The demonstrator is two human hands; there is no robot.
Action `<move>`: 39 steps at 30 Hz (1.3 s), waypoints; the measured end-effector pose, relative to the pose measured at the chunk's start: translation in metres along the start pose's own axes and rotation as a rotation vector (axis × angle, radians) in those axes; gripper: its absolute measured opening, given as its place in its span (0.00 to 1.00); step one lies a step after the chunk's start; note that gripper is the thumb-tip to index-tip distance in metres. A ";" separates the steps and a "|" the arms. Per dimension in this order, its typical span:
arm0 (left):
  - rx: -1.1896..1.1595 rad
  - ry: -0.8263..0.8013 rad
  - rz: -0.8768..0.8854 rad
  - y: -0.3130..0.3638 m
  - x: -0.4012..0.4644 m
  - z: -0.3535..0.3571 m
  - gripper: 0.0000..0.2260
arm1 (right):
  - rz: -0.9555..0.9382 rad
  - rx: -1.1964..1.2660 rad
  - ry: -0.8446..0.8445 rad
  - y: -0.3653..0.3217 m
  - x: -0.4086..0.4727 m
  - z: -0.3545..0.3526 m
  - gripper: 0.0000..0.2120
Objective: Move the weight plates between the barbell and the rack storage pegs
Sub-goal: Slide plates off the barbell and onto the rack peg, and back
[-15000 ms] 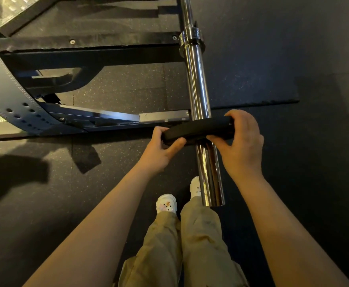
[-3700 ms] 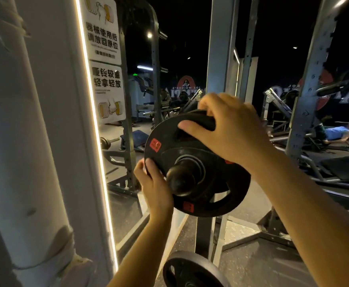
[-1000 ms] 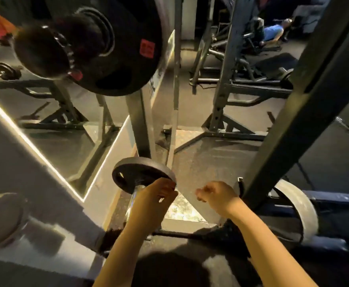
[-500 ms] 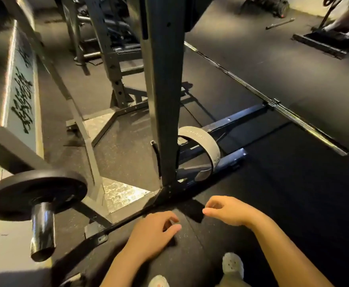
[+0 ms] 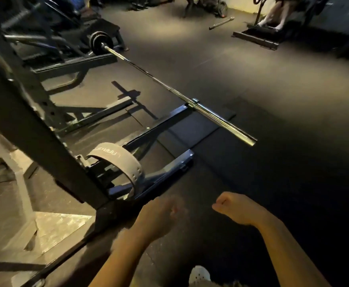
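Half a second ago I had the peg-mounted plate at my lower left; it is gone from view now, and the whole barbell [image 5: 181,96] shows instead. Both of my hands hold nothing, as before. The left hand [image 5: 159,216] is blurred, fingers loosely curled, so its grip is slack around nothing. The right hand [image 5: 237,208] has its fingers tucked under in a loose fist, its grip also on nothing. Below the right hand a white shoe [image 5: 199,274] shows on the dark floor [image 5: 272,162].

Just beyond the left hand stands the slanted black rack upright [image 5: 41,129], with a grey lifting belt [image 5: 126,168] curled on edge against the rack's base rails [image 5: 159,129]. I see nothing lying inside the belt's loop.

Further ahead of both hands the barbell lies on the floor, its long axis running from near right to far left. Its bare chrome sleeve [image 5: 225,123] points toward my right side, with no plate on it. The far end carries dark weight plates [image 5: 99,42], well apart from my hands. Beyond that, another person's legs [image 5: 275,15] stand on a platform.
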State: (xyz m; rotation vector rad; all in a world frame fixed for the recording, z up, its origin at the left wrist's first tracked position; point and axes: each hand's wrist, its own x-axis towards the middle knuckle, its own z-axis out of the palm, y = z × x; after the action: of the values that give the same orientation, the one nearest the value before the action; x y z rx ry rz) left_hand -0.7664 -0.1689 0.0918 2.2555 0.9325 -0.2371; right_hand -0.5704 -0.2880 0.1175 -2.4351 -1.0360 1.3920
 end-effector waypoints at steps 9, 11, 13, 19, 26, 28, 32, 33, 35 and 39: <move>0.069 -0.156 0.093 0.126 0.103 0.035 0.11 | 0.016 0.026 -0.008 0.092 0.023 -0.096 0.18; 0.080 -0.155 0.065 0.143 0.135 0.039 0.11 | -0.005 0.040 -0.015 0.105 0.040 -0.120 0.17; 0.070 -0.148 0.043 0.159 0.169 0.041 0.11 | -0.020 0.043 -0.025 0.116 0.059 -0.147 0.17; -0.037 -0.164 -0.031 0.212 0.298 0.061 0.10 | 0.021 -0.124 0.024 0.159 0.140 -0.249 0.14; -0.034 -0.167 0.013 0.317 0.442 0.036 0.13 | 0.041 -0.310 -0.041 0.198 0.221 -0.383 0.15; -0.023 -0.144 -0.007 0.333 0.471 0.021 0.14 | 0.008 -0.284 -0.014 0.200 0.246 -0.415 0.15; -0.120 -0.096 -0.137 0.330 0.513 -0.001 0.16 | -0.090 -0.279 -0.116 0.198 0.309 -0.460 0.15; -0.166 -0.062 -0.206 0.325 0.526 -0.004 0.16 | -0.120 -0.310 -0.156 0.195 0.333 -0.474 0.15; -0.220 0.017 -0.332 0.321 0.541 -0.008 0.17 | -0.171 -0.373 -0.204 0.186 0.367 -0.498 0.16; -0.353 0.171 -0.526 0.365 0.595 -0.014 0.16 | -0.349 -0.539 -0.282 0.170 0.436 -0.576 0.17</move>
State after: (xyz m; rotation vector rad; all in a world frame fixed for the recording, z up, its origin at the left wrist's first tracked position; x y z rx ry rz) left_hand -0.0867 -0.0163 0.0542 1.6971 1.5226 -0.0973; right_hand 0.1215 -0.0260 0.0571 -2.2330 -2.0192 1.5040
